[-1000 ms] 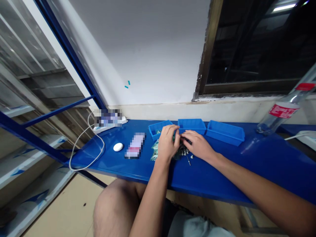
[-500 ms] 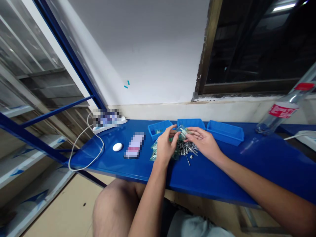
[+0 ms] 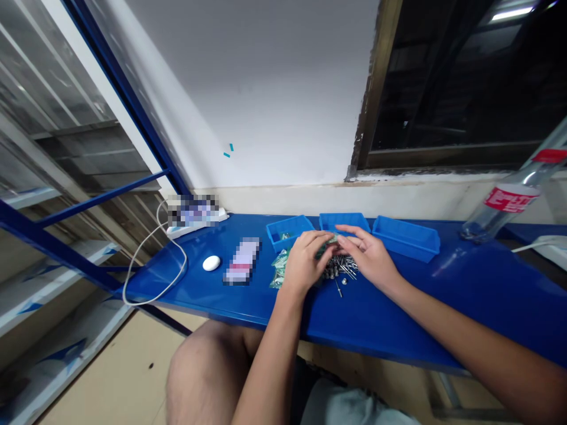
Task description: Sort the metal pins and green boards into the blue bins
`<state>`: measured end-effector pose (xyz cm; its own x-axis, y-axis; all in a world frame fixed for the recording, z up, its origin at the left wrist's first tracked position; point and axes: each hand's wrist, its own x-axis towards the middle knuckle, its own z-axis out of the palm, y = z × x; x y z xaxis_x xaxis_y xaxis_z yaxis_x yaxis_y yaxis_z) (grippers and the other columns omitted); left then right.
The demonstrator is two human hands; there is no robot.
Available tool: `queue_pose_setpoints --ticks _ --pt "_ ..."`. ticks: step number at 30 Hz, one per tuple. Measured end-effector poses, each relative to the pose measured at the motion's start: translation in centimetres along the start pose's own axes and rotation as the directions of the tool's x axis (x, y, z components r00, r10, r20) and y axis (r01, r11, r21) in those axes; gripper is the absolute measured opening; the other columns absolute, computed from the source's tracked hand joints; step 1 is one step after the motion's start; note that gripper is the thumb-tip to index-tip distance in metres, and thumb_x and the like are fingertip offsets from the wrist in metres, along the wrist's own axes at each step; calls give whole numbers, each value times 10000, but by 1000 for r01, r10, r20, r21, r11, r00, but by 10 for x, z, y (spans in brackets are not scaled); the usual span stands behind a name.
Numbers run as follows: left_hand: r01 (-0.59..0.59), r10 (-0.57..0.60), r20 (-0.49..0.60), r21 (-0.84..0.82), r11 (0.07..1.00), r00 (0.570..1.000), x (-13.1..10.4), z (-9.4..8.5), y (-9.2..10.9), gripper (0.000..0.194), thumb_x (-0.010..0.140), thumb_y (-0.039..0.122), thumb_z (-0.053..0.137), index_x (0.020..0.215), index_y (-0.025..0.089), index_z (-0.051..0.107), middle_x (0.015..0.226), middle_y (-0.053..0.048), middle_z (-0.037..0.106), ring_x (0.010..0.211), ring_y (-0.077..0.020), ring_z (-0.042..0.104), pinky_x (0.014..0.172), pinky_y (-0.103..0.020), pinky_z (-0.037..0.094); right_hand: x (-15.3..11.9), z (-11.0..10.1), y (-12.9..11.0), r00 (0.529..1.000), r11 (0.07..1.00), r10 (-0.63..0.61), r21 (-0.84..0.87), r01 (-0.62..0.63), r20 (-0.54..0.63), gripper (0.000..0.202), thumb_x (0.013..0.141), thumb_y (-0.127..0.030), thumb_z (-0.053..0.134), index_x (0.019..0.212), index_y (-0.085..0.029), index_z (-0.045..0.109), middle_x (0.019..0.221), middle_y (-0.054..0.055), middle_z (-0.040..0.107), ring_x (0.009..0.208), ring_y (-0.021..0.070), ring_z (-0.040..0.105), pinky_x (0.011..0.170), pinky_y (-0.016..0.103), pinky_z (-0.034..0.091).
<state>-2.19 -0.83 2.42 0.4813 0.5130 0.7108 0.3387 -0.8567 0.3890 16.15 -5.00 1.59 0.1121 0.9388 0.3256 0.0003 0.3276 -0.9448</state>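
Observation:
My left hand [image 3: 306, 262] has its fingers curled round a small clear plastic bag [image 3: 333, 239], which is mostly hidden between my hands. The thumb and fingers of my right hand [image 3: 370, 254] close on the bag from the other side. Below them a pile of metal rivets [image 3: 344, 265] lies on the blue table [image 3: 248, 307], with one loose rivet [image 3: 339, 288] nearer the front edge. Several greenish plastic bags [image 3: 279, 268] lie left of the pile, partly behind my left hand.
Blue trays stand at the back: left [image 3: 277, 236], middle [image 3: 349, 222] and right [image 3: 405, 239]. A bottle [image 3: 509, 198] is at the right. A blurred rectangular item [image 3: 243, 261], a white oval object [image 3: 211, 263] and a power strip [image 3: 197, 226] with a cable lie left.
My left hand has moved slightly right and its fingers have folded over the bag, which now shows much less. My right hand's fingers have lifted a little and come closer to the left.

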Motion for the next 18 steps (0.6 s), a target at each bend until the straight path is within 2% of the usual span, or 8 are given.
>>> queue_pose_setpoints --ticks 5,7,9,11,14,18 --pt "99 -105 -81 -80 992 991 0 -5 2 201 1047 273 602 1185 246 747 1150 -68 788 1077 -222 730 975 -406 588 -2 0 2 987 972 -146 -193 132 -61 404 961 -540 686 1210 -223 715 1039 95 764 914 251 744 771 397 659" --pt "128 -139 -97 -111 986 986 1 -7 4 194 1048 282 604 1163 255 758 1142 -56 796 1056 -214 743 963 -386 596 -1 -2 3 970 935 -237 -287 210 -62 386 951 -512 706 1216 -233 733 1101 106 730 983 256 720 793 391 653" --pt "160 -175 -97 -142 977 980 1 -7 5 188 1037 295 625 1164 265 760 1149 -47 800 1033 -212 755 949 -371 606 1 -3 3 959 914 -283 -305 267 -7 378 933 -489 732 1220 -243 744 1177 111 704 1036 256 704 851 397 648" --pt "197 -215 -94 -170 966 972 1 -5 5 199 1010 313 673 1189 270 748 1154 -44 802 1005 -215 767 932 -364 615 3 -4 6 967 939 -250 -234 254 46 357 914 -482 757 1176 -239 756 1207 104 709 1061 256 710 922 415 640" --pt "238 -259 -104 -174 955 960 -1 0 1 285 962 359 744 1231 270 717 1109 -45 809 979 -225 775 911 -367 621 6 -5 13 990 987 -123 -94 129 69 357 854 -495 815 1072 -218 756 1132 89 763 1048 264 742 996 458 623" --pt "237 -246 -171 -74 969 954 -1 3 -4 245 934 423 770 1088 236 739 1013 -51 804 922 -223 757 870 -366 610 8 -7 21 999 999 -33 -35 33 16 399 780 -501 871 1011 -207 733 1030 93 792 973 265 767 905 438 655"
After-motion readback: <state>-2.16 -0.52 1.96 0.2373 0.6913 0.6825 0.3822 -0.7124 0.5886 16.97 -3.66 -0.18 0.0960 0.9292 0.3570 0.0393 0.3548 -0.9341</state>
